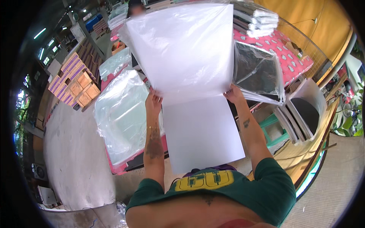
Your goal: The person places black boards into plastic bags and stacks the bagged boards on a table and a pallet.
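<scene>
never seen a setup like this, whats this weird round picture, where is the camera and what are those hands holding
There's no machine here, just a person's two bare hands. The single picture comes from a wide fisheye camera worn on the head, looking down, so straight edges bend near the rim. The left hand and right hand pinch opposite sides of clear plastic film near its closest edge. White shows through it, and a smooth white panel reaches toward the body; whether that's one piece, I can't tell. Left of it lies a plastic-covered pile; to the right, a dark panel under plastic and pink patterned cloth.
</scene>
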The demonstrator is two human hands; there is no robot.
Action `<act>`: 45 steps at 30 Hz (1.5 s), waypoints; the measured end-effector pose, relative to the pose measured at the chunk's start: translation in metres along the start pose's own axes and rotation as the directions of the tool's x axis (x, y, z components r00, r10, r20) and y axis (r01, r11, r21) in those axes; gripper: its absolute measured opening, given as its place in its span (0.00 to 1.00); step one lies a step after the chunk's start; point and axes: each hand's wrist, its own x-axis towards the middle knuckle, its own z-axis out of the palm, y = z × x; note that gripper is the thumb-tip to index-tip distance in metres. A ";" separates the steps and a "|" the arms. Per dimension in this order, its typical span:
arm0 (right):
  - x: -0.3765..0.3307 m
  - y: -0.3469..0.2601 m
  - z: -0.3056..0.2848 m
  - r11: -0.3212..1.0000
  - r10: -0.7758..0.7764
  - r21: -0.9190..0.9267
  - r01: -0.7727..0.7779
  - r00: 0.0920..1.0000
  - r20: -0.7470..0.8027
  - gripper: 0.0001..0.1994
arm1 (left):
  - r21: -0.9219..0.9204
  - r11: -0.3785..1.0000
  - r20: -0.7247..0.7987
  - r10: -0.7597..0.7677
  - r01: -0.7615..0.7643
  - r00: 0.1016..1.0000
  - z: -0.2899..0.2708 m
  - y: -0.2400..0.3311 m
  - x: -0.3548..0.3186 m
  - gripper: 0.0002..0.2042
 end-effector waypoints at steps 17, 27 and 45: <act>0.028 -0.121 0.318 0.750 -0.530 -0.272 0.603 0.794 0.299 0.10 | 0.484 0.619 0.315 0.536 -0.618 0.784 0.135 0.158 -0.042 0.16; 0.035 -0.096 0.269 0.758 -0.538 -0.308 0.575 0.818 0.204 0.09 | 0.415 0.744 0.227 0.474 -0.525 0.851 0.124 0.157 -0.031 0.12; -0.076 -0.026 0.017 0.908 -0.199 -0.418 0.035 0.914 -0.354 0.15 | 0.542 0.791 0.344 0.099 -0.284 0.934 0.104 -0.035 0.000 0.14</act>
